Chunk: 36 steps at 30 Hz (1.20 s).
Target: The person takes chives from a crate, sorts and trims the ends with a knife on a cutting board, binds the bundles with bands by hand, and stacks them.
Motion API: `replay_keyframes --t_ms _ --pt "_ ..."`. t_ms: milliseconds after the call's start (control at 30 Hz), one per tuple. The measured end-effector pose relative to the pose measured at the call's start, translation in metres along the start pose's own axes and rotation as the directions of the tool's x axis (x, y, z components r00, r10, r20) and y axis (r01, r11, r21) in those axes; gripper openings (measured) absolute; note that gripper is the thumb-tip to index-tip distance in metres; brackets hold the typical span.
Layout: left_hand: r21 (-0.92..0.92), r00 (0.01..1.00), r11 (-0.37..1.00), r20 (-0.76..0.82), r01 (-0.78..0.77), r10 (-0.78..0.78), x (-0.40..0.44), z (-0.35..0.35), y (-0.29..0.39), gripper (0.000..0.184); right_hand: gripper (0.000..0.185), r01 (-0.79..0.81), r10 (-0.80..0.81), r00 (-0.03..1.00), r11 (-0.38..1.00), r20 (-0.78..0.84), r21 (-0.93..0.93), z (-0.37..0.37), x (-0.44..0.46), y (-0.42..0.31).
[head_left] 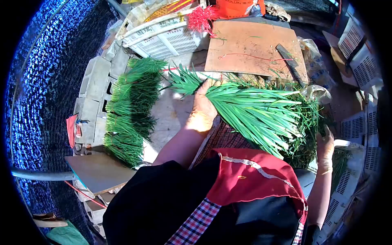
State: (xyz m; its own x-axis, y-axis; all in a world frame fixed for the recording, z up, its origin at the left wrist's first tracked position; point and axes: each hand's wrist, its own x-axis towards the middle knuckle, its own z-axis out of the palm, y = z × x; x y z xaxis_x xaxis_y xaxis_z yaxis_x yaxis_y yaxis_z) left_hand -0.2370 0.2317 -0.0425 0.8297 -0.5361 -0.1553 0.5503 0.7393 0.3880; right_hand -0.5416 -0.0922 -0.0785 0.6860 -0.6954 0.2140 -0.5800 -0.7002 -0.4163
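Note:
My left hand (pixel 205 104) is closed around a thick bunch of green chives (pixel 255 108), gripping it toward its left end. The leaves fan out to the right over my lap. At the right, my right hand (pixel 325 147) is beside a heap of loose chive leaves (pixel 310 122), its fingers stretched out and apart as far as they show. Whether it touches the heap I cannot tell. To the left, several tied bunches of chives (pixel 124 110) lie in a row on a pale board (pixel 169 110).
A brown board (pixel 245 47) at the back bears a knife (pixel 290 63) and a thin red string (pixel 257 57). A white plastic crate (pixel 169 43) with a red string bundle (pixel 202 20) stands at the back left. Concrete blocks (pixel 94 81) line the left; white crates (pixel 353 126) are on the right.

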Motion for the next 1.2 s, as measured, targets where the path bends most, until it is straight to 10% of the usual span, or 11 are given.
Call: replay_keyframes --t_ms 100,233,433,533,833,867,1100,1167,1200 --pt "0.003 0.998 0.999 0.038 0.046 -0.046 -0.001 0.002 -0.001 0.013 0.025 0.140 -0.205 0.975 0.864 0.084 0.483 -0.029 0.008 -0.127" --pt "-0.001 1.000 1.000 -0.025 0.015 -0.015 -0.007 0.017 -0.002 0.012 0.024 0.515 -0.586 0.808 0.752 0.059 0.411 0.005 0.015 -0.200" --pt "-0.005 0.998 1.000 -0.057 0.005 -0.005 -0.002 -0.001 0.000 0.011 0.020 0.146 -0.372 0.921 0.607 0.117 0.782 0.029 0.011 -0.193" --pt "-0.012 0.999 0.999 -0.030 0.033 -0.033 -0.005 0.010 0.000 0.012 0.026 0.465 -0.563 0.826 0.710 0.030 0.529 0.022 0.014 -0.203" --pt "0.018 0.998 1.000 -0.057 -0.023 0.024 -0.004 0.009 -0.002 0.014 0.004 0.045 -0.278 0.946 0.618 0.165 0.785 0.012 0.006 -0.194" --pt "0.003 0.997 1.000 -0.074 0.011 -0.011 -0.007 0.012 -0.001 0.015 0.002 -0.226 -0.164 0.932 0.433 0.322 0.873 -0.005 0.007 -0.195" --pt "0.024 0.999 0.999 -0.037 -0.032 0.032 0.004 -0.005 -0.003 0.012 0.011 -0.279 0.183 0.950 0.137 0.252 0.950 -0.042 0.001 -0.057" --pt "-0.044 0.991 0.999 0.129 0.023 -0.017 0.004 -0.007 0.000 0.012 0.016 -0.339 0.326 0.924 0.458 0.200 0.822 -0.022 -0.006 -0.011" --pt "-0.013 0.996 1.000 0.085 0.007 -0.006 0.001 -0.005 -0.001 0.013 0.029 -0.145 0.135 0.983 0.987 0.122 0.072 -0.025 -0.013 -0.005"
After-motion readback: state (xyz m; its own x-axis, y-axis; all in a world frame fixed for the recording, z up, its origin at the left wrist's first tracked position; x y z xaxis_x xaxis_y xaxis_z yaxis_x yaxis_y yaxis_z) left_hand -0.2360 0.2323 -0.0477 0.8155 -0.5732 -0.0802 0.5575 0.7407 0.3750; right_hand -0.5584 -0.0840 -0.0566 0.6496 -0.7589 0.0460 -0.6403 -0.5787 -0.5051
